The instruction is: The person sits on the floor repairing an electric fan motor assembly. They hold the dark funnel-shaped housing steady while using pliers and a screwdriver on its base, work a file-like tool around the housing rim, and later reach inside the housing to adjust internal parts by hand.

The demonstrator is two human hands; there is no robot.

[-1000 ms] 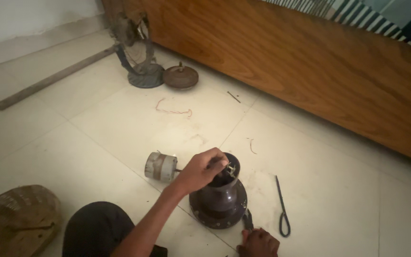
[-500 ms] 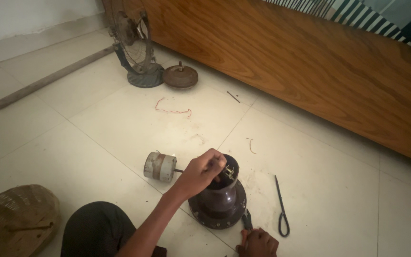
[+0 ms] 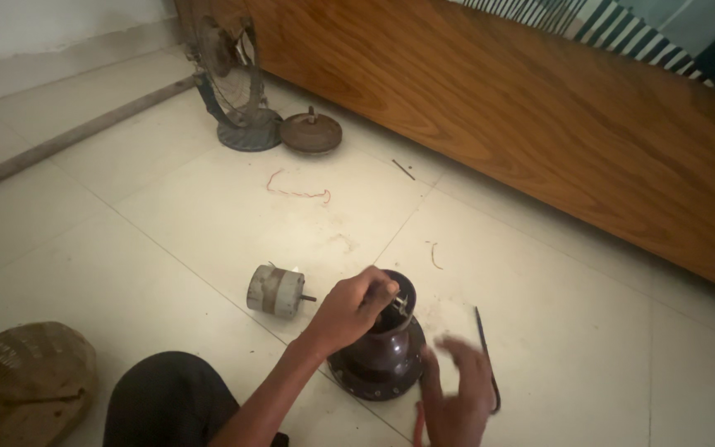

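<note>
Tiled floor (image 3: 167, 240): left hand (image 3: 351, 308) grips dark housing (image 3: 382, 364).

— How is the left hand (image 3: 356, 306) posed?
— Forearm stretched forward, fingers curled and pinched together at the tips.
— And the right hand (image 3: 459, 396)?
— Lower, raised off the floor, fingers spread loosely, blurred.
</note>
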